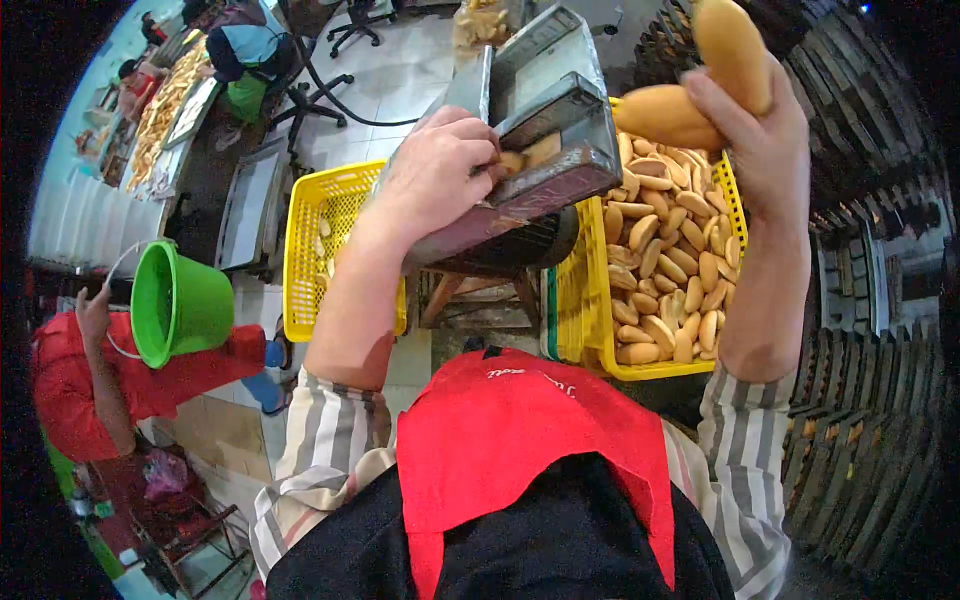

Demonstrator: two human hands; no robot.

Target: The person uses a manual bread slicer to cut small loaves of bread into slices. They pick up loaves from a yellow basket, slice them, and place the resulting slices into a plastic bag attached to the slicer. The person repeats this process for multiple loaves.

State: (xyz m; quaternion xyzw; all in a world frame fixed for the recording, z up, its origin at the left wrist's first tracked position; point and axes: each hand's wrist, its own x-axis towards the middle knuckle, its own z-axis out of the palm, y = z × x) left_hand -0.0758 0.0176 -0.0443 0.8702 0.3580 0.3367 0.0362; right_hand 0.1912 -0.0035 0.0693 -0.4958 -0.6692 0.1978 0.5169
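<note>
My left hand (442, 172) is at the near side of a metal machine (555, 112), its curled fingers at a bread roll (511, 163) in the machine's channel. Whether the fingers grip that roll or only press it is hidden. Another piece of bread (543, 150) lies further along the same channel. Raised at the upper right, my right hand (757, 135) grips two oblong bread rolls (675, 116), one pointing up and one pointing left. Below it, a yellow plastic crate (660, 371) is heaped with similar rolls (679, 262).
Left of the machine, a yellow crate (300, 255) holds several pale pieces. A wooden stand (480, 296) is under the machine. At left, a person in red holds a green bucket (184, 300). Co-workers sit by a bread-covered table (161, 120). Stacked trays (862, 390) line the right.
</note>
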